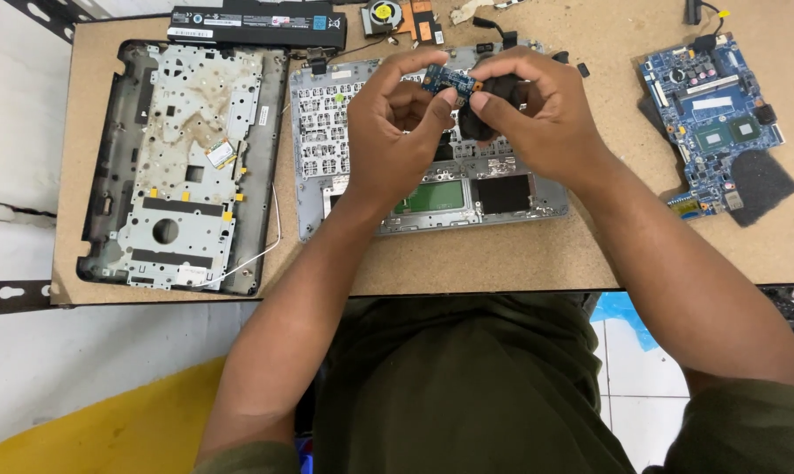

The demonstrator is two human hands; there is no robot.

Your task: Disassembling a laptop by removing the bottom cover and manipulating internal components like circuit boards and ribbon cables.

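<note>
pinching small blue circuit board (450, 81) between left hand (395, 132) and right hand (537, 114), both closed on it, right also gripping a black part (501, 88), just above the grey keyboard frame (344, 132). motherboard (709, 114) right of frame, bottom case (182, 167) left, on worktop (502, 254).

Between our hands (463, 123) we see a small blue circuit board (450, 82) with an orange end, against a black part (494, 101). Below it the keyboard frame (428, 145) is silver-grey with a green patch; left of that frame the base shell (186, 167) is black with grey metal, yellow tabs and brown stains. Right of the frame a blue motherboard (709, 123) with a green chip lies on the tan worktop (502, 259).
</note>
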